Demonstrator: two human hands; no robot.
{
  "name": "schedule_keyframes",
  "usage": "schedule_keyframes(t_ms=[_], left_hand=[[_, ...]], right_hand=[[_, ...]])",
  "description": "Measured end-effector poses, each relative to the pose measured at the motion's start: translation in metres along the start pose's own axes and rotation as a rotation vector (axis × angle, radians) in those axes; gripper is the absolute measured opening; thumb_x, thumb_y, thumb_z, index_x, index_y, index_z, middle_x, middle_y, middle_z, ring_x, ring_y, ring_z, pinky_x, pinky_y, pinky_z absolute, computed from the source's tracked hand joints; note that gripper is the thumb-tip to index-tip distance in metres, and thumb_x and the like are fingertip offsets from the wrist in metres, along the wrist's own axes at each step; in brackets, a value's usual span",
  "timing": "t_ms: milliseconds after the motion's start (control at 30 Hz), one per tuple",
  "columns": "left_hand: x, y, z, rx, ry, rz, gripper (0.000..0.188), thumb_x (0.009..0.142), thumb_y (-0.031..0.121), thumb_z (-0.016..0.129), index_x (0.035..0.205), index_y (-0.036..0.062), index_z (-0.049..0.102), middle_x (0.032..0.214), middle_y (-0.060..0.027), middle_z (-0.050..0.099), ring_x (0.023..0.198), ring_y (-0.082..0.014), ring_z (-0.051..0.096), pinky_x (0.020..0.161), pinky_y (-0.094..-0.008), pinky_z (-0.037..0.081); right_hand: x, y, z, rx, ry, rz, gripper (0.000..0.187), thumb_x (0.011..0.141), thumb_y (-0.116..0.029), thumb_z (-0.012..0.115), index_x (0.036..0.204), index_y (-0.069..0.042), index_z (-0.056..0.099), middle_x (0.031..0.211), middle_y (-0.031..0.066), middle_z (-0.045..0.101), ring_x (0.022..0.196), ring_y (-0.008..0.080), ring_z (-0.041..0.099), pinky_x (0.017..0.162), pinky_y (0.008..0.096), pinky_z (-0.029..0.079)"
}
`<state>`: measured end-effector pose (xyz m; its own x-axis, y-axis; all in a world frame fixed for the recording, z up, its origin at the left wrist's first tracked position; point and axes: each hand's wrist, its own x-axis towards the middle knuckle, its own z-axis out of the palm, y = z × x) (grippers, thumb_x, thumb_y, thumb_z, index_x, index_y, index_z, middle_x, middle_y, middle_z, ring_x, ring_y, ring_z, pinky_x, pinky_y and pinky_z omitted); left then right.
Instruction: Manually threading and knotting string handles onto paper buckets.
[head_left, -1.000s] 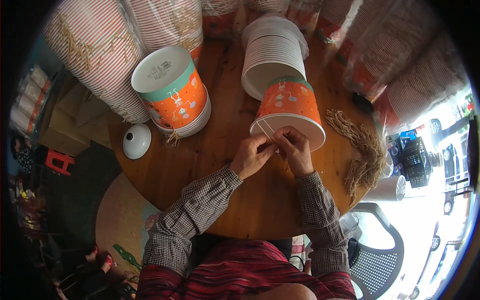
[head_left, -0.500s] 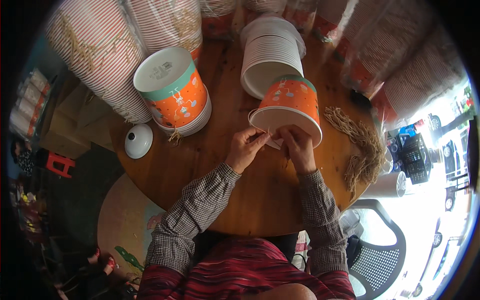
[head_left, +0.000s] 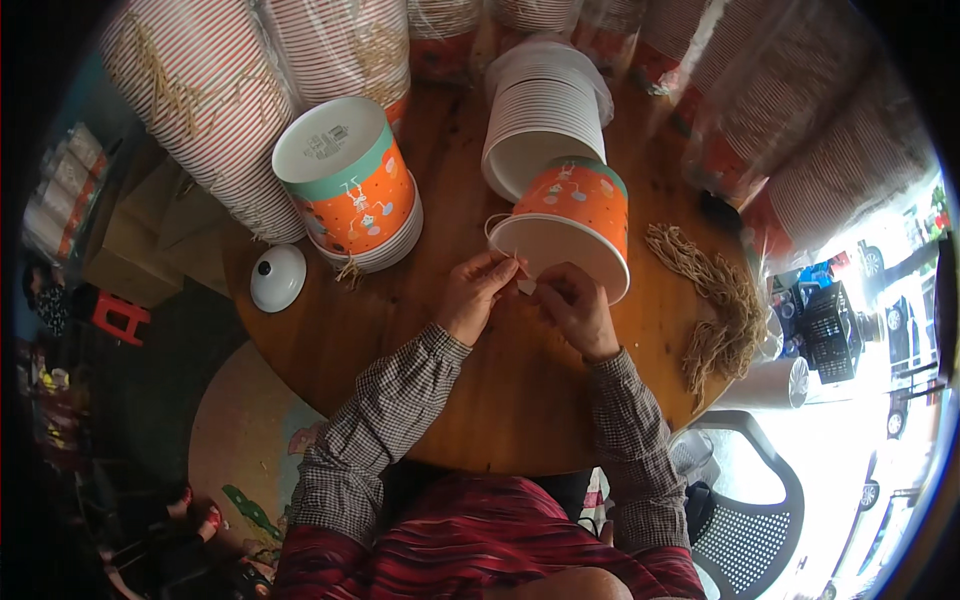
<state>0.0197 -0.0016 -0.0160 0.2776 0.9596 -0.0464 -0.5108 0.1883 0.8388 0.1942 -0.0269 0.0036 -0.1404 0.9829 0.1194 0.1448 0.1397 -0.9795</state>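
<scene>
An orange paper bucket [head_left: 575, 207] with a green band lies tipped on its side, its white-rimmed mouth toward me. A thin tan cord [head_left: 490, 222] loops out at the left of its rim. My left hand [head_left: 478, 297] is closed in a pinch on the cord in front of the mouth. Beside it, my right hand [head_left: 580, 312] is also closed, fingertips pressed together; what they hold is hidden. A small white piece [head_left: 526, 287] shows between the two hands, close to the right fingertips.
Behind the bucket lies a stack of white buckets [head_left: 543, 115]. At left stand upturned orange buckets [head_left: 365, 215] and a white lid [head_left: 278, 278] with a black knob. A bundle of tan cords [head_left: 710, 300] lies at right. Wrapped bucket stacks [head_left: 200, 110] line the wooden table [head_left: 500, 400].
Both hands have moved slightly apart and a little left. The bucket's mouth has shifted slightly left, and the cord loop stands out more at its rim. The small white piece now shows between the hands.
</scene>
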Motion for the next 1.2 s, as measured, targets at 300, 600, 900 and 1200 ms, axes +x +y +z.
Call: schedule_keyframes(t_ms=[300,600,900,1200], left_hand=[[-0.006,-0.003,0.005,0.081,-0.048,0.034,0.022,0.092,0.020,0.060,0.100,0.0001,0.066,0.085,-0.0024,0.065,0.078,-0.0072,0.058,0.073,-0.0208,0.047],[-0.009,-0.001,0.008,0.256,-0.023,0.078,0.019,0.089,0.018,0.064,0.097,0.0012,0.067,0.085,-0.0023,0.066,0.077,-0.0072,0.060,0.067,-0.0200,0.049],[-0.009,-0.003,0.008,0.283,-0.115,0.146,0.017,0.091,0.013,0.061,0.098,-0.0004,0.068,0.092,-0.0037,0.067,0.082,-0.0084,0.060,0.073,-0.0209,0.049],[-0.011,0.000,0.008,0.424,-0.119,0.182,0.013,0.088,0.009,0.063,0.097,0.0000,0.067,0.094,-0.0028,0.065,0.084,-0.0079,0.060,0.073,-0.0211,0.050]], right_hand=[[0.002,-0.004,-0.001,0.056,-0.025,0.071,0.010,0.088,-0.005,0.058,0.095,0.003,0.056,0.077,0.0071,0.063,0.063,0.0107,0.060,0.055,0.0235,0.048],[-0.002,-0.006,0.001,0.058,-0.061,0.064,0.014,0.088,-0.007,0.059,0.098,0.003,0.056,0.080,0.0071,0.065,0.067,0.0107,0.062,0.057,0.0234,0.049],[-0.002,-0.007,0.005,0.085,-0.011,0.051,0.012,0.088,-0.002,0.058,0.098,0.002,0.057,0.077,0.0063,0.065,0.062,0.0098,0.059,0.055,0.0227,0.047],[-0.003,-0.001,0.006,0.067,-0.040,0.065,0.012,0.086,-0.003,0.058,0.097,0.002,0.057,0.077,0.0040,0.061,0.065,0.0088,0.056,0.056,0.0231,0.046]])
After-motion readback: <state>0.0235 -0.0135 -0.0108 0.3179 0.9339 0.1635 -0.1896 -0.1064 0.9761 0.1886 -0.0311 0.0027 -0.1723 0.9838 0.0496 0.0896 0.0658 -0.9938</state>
